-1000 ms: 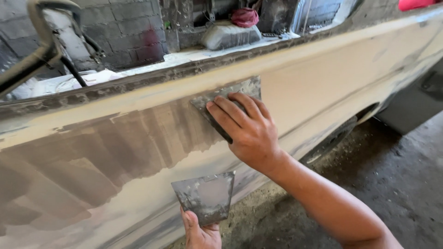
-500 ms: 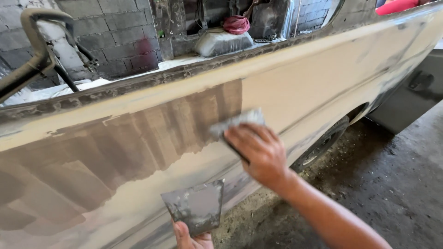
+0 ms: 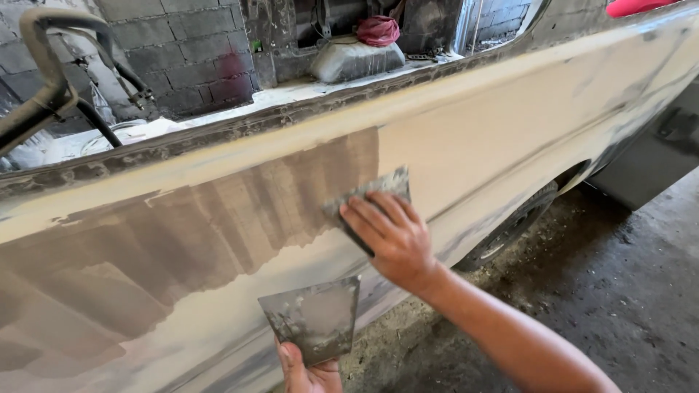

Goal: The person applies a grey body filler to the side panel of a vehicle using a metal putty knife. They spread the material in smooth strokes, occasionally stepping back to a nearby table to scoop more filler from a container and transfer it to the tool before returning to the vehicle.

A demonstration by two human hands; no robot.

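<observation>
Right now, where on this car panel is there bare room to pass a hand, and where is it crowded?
Free: the pale panel right of the right hand, up to the wheel. Crowded: between the right hand's spreader and the left hand's board.

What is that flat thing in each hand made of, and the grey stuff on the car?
The spreader under the right hand looks like thin metal, smeared dull grey. The plate in the left hand seems to be flat sheet metal too, crusted with paste. The grey patch on the car panel looks like wet body filler, spread in matte stripes.
</observation>
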